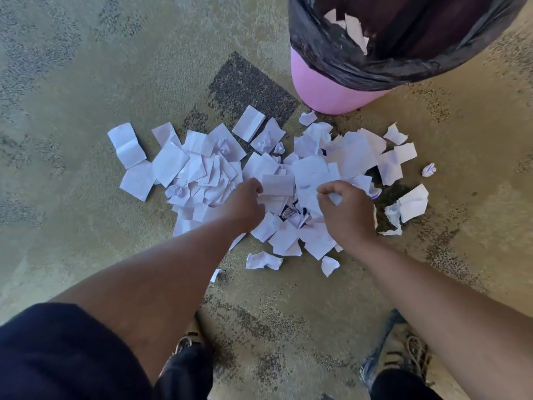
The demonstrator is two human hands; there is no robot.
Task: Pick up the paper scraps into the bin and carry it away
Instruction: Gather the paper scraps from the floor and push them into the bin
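Note:
A wide pile of white paper scraps (pixel 202 166) lies spread on the carpet, some flat, some crumpled. My left hand (pixel 245 204) reaches into the middle of the pile and its curled fingers grip scraps there. Beside it, my right hand (pixel 347 210) pinches other scraps between thumb and fingers. The pink bin (pixel 323 90), lined with a black bag (pixel 331 56), stands just beyond the pile at the upper right. A few scraps (pixel 353 31) show inside it.
The floor is tan carpet with dark speckled patches (pixel 251 85). Stray scraps lie apart from the pile, such as a crumpled ball (pixel 429 170) at right and a torn piece (pixel 263 260) near me. My shoes (pixel 403 356) stand at the bottom edge.

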